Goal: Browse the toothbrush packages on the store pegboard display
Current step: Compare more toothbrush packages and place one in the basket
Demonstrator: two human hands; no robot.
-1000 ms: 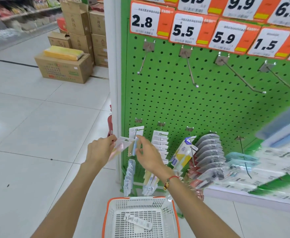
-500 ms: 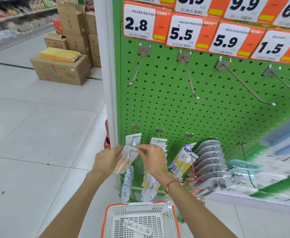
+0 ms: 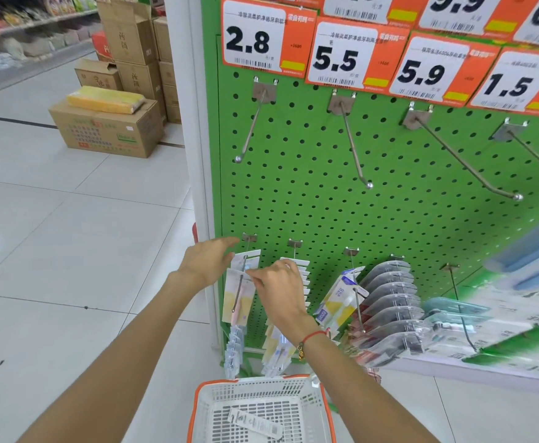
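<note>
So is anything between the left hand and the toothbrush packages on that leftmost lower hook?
Nothing visible. The left hand is open right beside the front toothbrush package, whose top edge the right hand pinches. Whether the left fingers touch the card cannot be told.

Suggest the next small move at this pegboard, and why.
Probably slide the front toothbrush package along its hook. The right hand pinches its top edge there, while the left hand, fingers straight, reaches behind toward the cards at the back.
</note>
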